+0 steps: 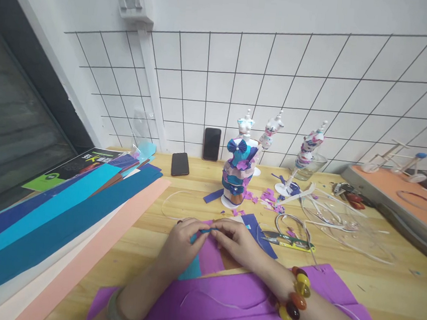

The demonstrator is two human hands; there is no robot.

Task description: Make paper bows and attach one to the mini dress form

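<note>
Between both hands is a small strip of blue paper (206, 231), pinched by the fingertips. My left hand (185, 240) is closed on its left end, and my right hand (234, 240) is closed on its right end. Under the hands lie flat pieces of purple, teal and brown paper (211, 258). A dark blue paper piece (255, 232) sits just beyond my right hand. Nearer to me spreads a large purple sheet (222, 306) with a thin white cord on it. A small dress-form figure (238, 175) covered in coloured paper stands past the hands.
Long coloured paper strips (58, 235) lie at the left. Two phones, one flat (180, 164) and one upright (211, 144), are near the wall. More figures (309, 146), purple scraps (268, 196), scissors (288, 241), coiled wire (293, 227) and an orange-topped box (402, 198) stand or lie rightward.
</note>
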